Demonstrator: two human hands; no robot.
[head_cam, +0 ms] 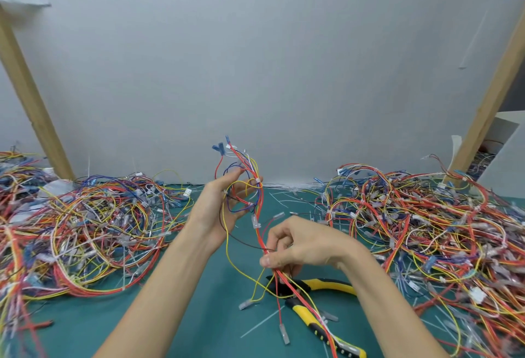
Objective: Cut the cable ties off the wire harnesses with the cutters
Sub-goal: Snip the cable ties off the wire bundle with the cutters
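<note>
The harness is up off the mat, stretched between both hands. The left hand has its fingers curled round the looped upper end, and the right hand pinches the red bundle lower down between thumb and fingertips. Both are closed on wires and neither holds the tool. The cutters lie on the mat just under the right grip, with the harness tails draped across their handles; whether their blades are parted I cannot tell. A white tie sits right at the left fingertips, and a second tie just below it, between the two grips. The step looks like finding the ties and presenting them for the cut. To do it well, hold the stretch between the grips taut so each tie stands clear of the loops. Let the left hand hold right beside the tie, then free the right hand for the cutters, lifting the tails off the handles first. Slide the tips under the strap only, away from the insulation, since wires this thin would probably nick easily
</note>
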